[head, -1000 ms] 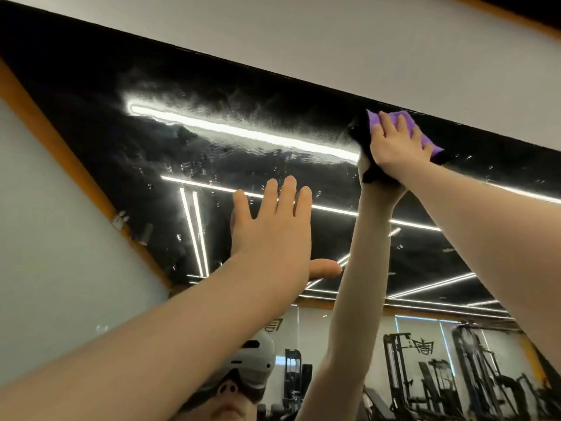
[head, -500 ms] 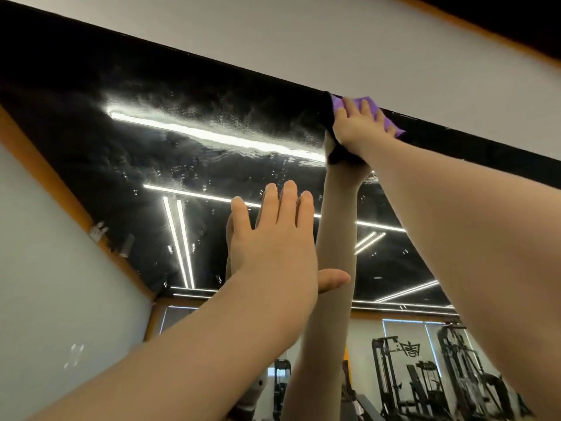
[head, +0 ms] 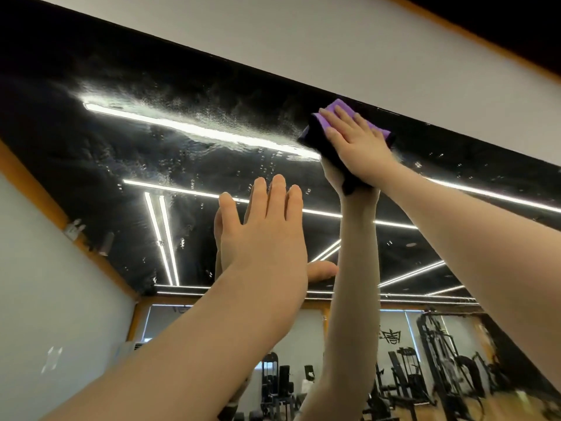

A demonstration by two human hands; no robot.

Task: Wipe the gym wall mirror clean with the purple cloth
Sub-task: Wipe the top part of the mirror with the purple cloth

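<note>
At the mirror's top edge: right hand [head: 358,147], fingers laid out nearly straight, presses the folded purple cloth [head: 340,112] flat to the glass, having swung back rightward from its spot further left half a second ago, so this reads as a to-and-fro pass along the upper strip. Cloth's long axis follows the frame line, its far end aimed up-left toward the smeared, spray-flecked band on the mirror [head: 188,129] not yet cleared. Left hand [head: 267,232], open and flat, rests on the glass lower down, unmoved.

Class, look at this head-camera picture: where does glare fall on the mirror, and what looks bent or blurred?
Head view: reflected ceiling strip lights glare brightest on the mirror left of the purple cloth, lighting wet smears; wide-angle lens stretches the forearms at the edges; the reflected gym machines look soft.
</note>
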